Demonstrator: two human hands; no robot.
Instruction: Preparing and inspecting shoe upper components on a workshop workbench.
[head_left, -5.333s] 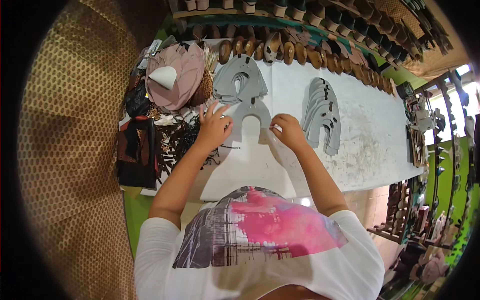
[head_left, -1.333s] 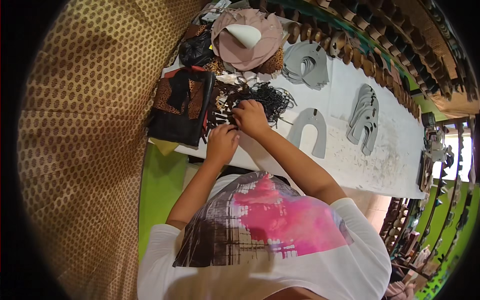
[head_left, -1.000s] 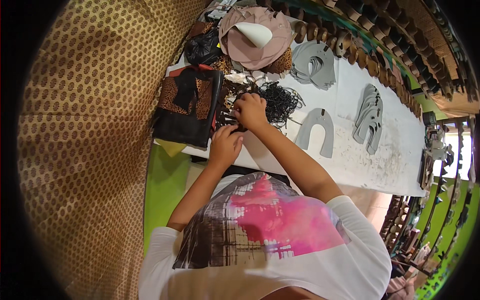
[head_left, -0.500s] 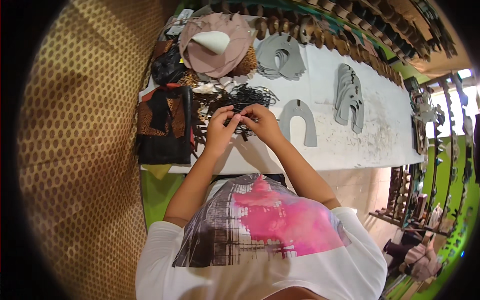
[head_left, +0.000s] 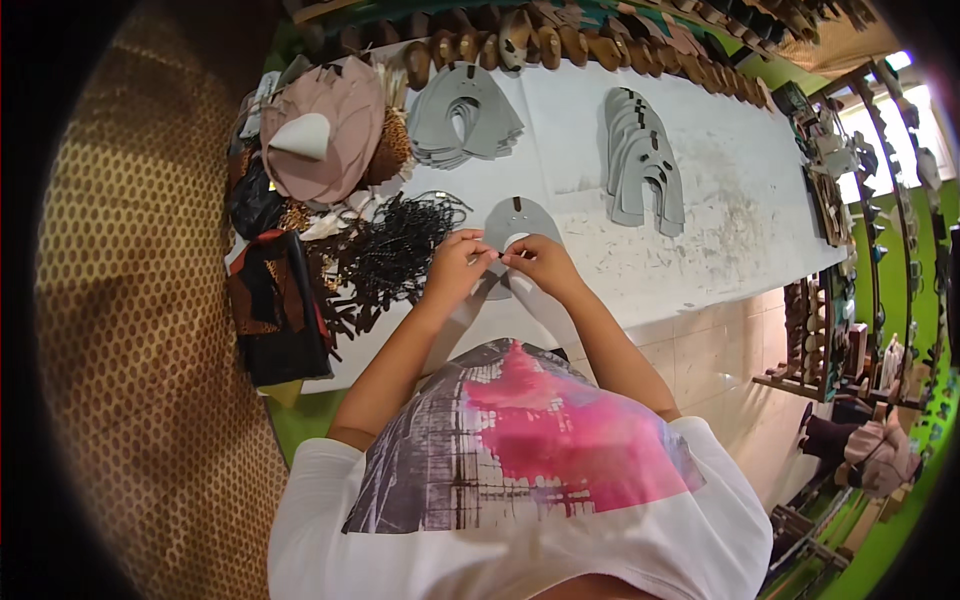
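Note:
Both hands meet fingertip to fingertip over a grey U-shaped piece (head_left: pixel 520 212), which lies flat and bears a small dark tab at its curved end. My left hand (head_left: pixel 460 270) pinches one side of a small black strip (head_left: pixel 500 255). From the other side my right hand (head_left: pixel 545 268) pinches the same strip, so only a bit of it shows between the fingers. Left of my left hand lies a tangled heap of thin black straps (head_left: pixel 400 240). The hands and forearms partly hide the lower legs of the grey piece.
Fanned grey U-shaped pieces lie in two stacks, one (head_left: pixel 465 125) at the far middle, another (head_left: pixel 640 165) to the right. Pinkish cut sheets (head_left: pixel 335 110) and a black folded material (head_left: pixel 275 345) sit at the left. Wooden shoe lasts (head_left: pixel 575 50) line the white table's (head_left: pixel 730 190) back edge.
My view has swung to the right. Both hands have moved from over the black straps to the grey U-shaped piece, with the small black strip between their fingertips.

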